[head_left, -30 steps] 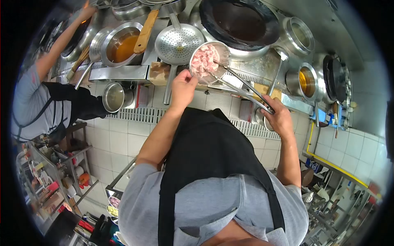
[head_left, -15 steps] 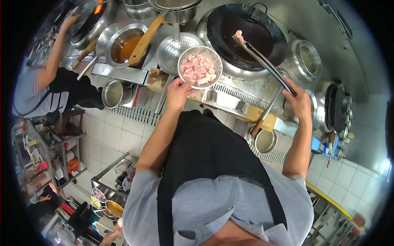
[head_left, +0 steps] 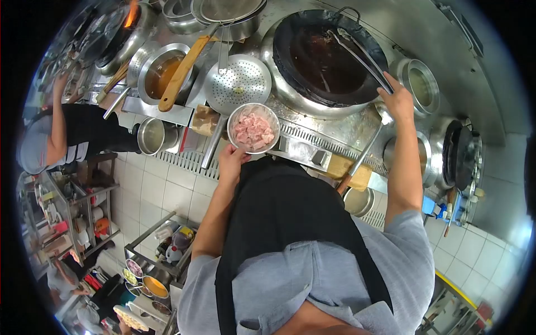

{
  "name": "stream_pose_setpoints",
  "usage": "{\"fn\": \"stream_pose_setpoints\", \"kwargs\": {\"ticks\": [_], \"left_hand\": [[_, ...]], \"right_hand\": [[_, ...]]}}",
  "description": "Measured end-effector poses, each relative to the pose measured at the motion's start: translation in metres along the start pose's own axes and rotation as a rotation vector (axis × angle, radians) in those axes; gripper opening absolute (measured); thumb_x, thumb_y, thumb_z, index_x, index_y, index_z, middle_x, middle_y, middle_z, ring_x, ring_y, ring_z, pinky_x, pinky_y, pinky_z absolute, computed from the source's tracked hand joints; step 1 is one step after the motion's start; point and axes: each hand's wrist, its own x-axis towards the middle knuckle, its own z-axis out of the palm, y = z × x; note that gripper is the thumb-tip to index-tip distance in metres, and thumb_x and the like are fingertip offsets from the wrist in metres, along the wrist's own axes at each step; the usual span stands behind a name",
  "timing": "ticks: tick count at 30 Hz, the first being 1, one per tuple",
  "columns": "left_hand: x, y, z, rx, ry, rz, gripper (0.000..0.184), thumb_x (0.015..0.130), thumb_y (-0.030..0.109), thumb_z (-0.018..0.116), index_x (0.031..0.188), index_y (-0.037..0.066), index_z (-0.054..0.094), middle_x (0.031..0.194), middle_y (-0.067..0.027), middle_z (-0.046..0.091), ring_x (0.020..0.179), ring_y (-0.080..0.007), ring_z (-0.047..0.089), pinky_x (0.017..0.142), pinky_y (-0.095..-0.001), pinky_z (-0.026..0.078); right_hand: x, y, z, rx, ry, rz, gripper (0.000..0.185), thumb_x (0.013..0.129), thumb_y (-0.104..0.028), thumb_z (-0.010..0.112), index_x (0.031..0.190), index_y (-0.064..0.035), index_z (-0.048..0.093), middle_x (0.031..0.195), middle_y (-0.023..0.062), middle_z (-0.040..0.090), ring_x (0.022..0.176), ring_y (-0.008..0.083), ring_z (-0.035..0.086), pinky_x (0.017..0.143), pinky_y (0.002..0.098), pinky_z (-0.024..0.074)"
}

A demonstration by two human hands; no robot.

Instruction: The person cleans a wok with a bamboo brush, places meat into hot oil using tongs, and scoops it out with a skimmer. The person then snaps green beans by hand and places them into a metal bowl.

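My left hand (head_left: pixel 231 163) grips the rim of a round metal bowl (head_left: pixel 276 132) of raw sliced meat (head_left: pixel 253 131), just in front of the stove edge. Metal tongs (head_left: pixel 365 62) are in my right hand (head_left: pixel 397 99), which is closed round them. Their tips reach down into a large black wok (head_left: pixel 290 67) holding dark oil. Small ripples or bits show in the oil near the tips; whether a piece is still between them is too small to tell. Left of the wok, a perforated skimmer (head_left: pixel 237 84) lies with its handle pointing toward me.
A wooden-handled strainer (head_left: pixel 187 70) rests across a pot of brown liquid (head_left: pixel 162 78). A ladle (head_left: pixel 365 153) lies below the wok. Pots and stacked woks (head_left: pixel 460 156) stand at right. A co-worker (head_left: pixel 50 134) is at another burner with flame at left. Other people are at lower left.
The tongs have moved from holding a meat piece above the wok to reaching into it near its far side. My left hand and the bowl have shifted down and left, toward my body.
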Motion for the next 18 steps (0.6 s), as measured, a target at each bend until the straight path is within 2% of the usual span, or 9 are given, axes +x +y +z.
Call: {"fn": "stream_pose_setpoints", "kwargs": {"ticks": [4,7,10,11,13,14,15,18], "left_hand": [[-0.002,0.015,0.001,0.045,-0.008,0.032,0.014,0.091,0.010,0.068,0.085,0.002,0.058,0.083,-0.0056,0.064,0.073,-0.0123,0.064,0.073,-0.0297,0.060],[-0.003,0.028,0.000,0.091,-0.005,0.113,0.014,0.090,0.011,0.071,0.085,0.000,0.063,0.082,-0.0044,0.065,0.073,-0.0101,0.064,0.070,-0.0271,0.058],[0.004,0.040,0.002,0.074,-0.049,0.250,0.013,0.090,0.010,0.070,0.083,0.001,0.064,0.078,-0.0028,0.065,0.070,-0.0080,0.060,0.065,-0.0240,0.052],[0.007,0.042,0.001,0.074,-0.064,0.307,0.012,0.090,0.009,0.069,0.082,0.001,0.064,0.077,-0.0019,0.065,0.069,-0.0072,0.059,0.063,-0.0232,0.049],[0.009,0.047,0.007,0.058,-0.068,0.383,0.013,0.089,0.007,0.068,0.078,0.002,0.062,0.071,0.0008,0.062,0.066,-0.0049,0.054,0.058,-0.0218,0.040],[0.008,0.049,0.008,0.086,-0.074,0.393,0.014,0.089,0.006,0.068,0.077,0.003,0.062,0.070,0.0012,0.061,0.066,-0.0048,0.053,0.058,-0.0219,0.039],[0.006,0.053,0.009,0.114,-0.080,0.403,0.014,0.088,0.006,0.068,0.077,0.003,0.061,0.069,0.0016,0.061,0.065,-0.0047,0.053,0.057,-0.0220,0.039],[-0.001,0.071,0.013,0.239,-0.113,0.419,0.014,0.089,0.004,0.068,0.077,0.002,0.060,0.071,0.0009,0.060,0.066,-0.0055,0.055,0.058,-0.0224,0.043]], "right_hand": [[-0.074,-0.013,-0.027,0.211,0.023,-0.125,0.056,0.085,-0.020,0.078,0.139,-0.0180,0.063,0.130,0.0180,0.068,0.120,0.0305,0.066,0.103,0.0371,0.0482],[-0.128,-0.037,-0.038,0.420,-0.119,-0.108,0.058,0.083,-0.010,0.079,0.138,-0.0104,0.063,0.131,0.0156,0.068,0.122,0.0223,0.065,0.104,0.0330,0.0467],[-0.168,-0.070,-0.051,0.422,-0.252,-0.062,0.058,0.082,-0.005,0.080,0.137,-0.0067,0.063,0.132,0.0142,0.068,0.121,0.0180,0.064,0.103,0.0309,0.0467],[-0.177,-0.075,-0.048,0.449,-0.250,-0.119,0.060,0.080,-0.005,0.081,0.137,-0.0078,0.063,0.130,0.0173,0.068,0.117,0.0231,0.067,0.102,0.0308,0.0485],[-0.187,-0.094,-0.049,0.342,-0.289,-0.156,0.058,0.080,-0.005,0.080,0.136,-0.0082,0.064,0.127,0.0178,0.069,0.115,0.0273,0.068,0.100,0.0331,0.0500],[-0.194,-0.101,-0.049,0.289,-0.306,-0.170,0.058,0.080,-0.005,0.080,0.135,-0.0083,0.064,0.126,0.0181,0.069,0.113,0.0294,0.068,0.099,0.0343,0.0508],[-0.198,-0.101,-0.038,0.249,-0.216,-0.251,0.055,0.080,-0.009,0.078,0.134,-0.0106,0.065,0.120,0.0190,0.070,0.110,0.0357,0.068,0.095,0.0381,0.0525],[-0.206,-0.118,-0.011,0.177,-0.249,-0.243,0.052,0.082,-0.012,0.077,0.133,-0.0129,0.066,0.119,0.0187,0.070,0.109,0.0370,0.067,0.093,0.0402,0.0527]]}}
